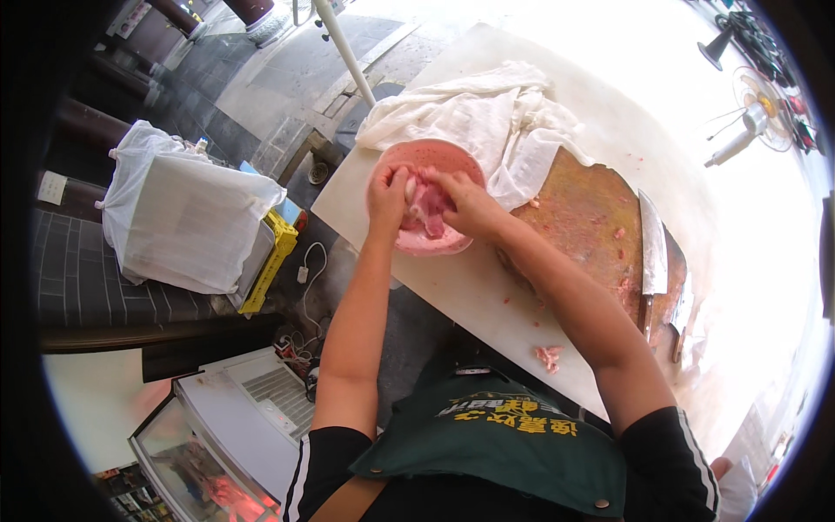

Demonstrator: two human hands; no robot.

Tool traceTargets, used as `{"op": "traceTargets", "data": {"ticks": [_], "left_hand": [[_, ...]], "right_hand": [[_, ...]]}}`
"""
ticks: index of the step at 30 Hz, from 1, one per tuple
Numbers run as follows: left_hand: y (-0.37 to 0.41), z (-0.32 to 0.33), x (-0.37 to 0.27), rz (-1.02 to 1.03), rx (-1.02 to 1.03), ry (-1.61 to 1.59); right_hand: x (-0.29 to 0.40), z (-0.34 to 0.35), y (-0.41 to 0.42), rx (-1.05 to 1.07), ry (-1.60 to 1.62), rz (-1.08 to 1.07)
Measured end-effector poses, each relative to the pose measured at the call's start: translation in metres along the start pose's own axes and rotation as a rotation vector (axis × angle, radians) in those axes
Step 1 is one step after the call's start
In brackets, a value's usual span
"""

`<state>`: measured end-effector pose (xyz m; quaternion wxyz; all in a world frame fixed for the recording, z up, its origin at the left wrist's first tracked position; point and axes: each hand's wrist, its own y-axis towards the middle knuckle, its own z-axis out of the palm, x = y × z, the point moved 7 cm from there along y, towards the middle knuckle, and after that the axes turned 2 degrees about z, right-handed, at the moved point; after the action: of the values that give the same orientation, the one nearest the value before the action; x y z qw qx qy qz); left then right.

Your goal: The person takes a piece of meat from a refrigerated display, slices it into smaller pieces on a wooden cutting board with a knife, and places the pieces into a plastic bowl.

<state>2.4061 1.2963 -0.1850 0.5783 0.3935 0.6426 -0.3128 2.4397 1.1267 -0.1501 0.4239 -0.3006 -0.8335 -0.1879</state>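
Note:
A pink plastic basin (434, 151) stands on the white tabletop (450, 287) in front of me. Both hands are down inside it. Between them is a piece of raw pink meat (429, 207) with pale fat. My left hand (390, 196) grips the meat from the left, its thumb along a whitish part. My right hand (471, 203) holds it from the right, fingers curled over the far side. The basin's bottom is mostly hidden by the meat and hands.
A round wooden chopping board (580, 228) lies to the right, with a cleaver (652, 245) and meat scraps. A white cloth (456, 117) is bunched behind the basin. Meat trimmings (549, 357) lie near the table edge. A fan (760, 114) stands far right; a covered crate (196, 209) is left.

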Motion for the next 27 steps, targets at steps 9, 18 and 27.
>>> {"op": "traceTargets", "data": {"ticks": [9,18,27], "left_hand": [[0.015,0.046,0.041,0.51,0.57,0.854],[0.021,0.041,-0.019,-0.333,0.745,0.088],[-0.048,0.086,-0.072,-0.567,1.015,-0.373]], "right_hand": [[-0.006,-0.038,-0.055,-0.152,0.056,0.129],[-0.005,-0.052,-0.157,-0.214,0.334,0.351],[0.016,-0.051,-0.104,-0.426,0.962,0.329]]}}
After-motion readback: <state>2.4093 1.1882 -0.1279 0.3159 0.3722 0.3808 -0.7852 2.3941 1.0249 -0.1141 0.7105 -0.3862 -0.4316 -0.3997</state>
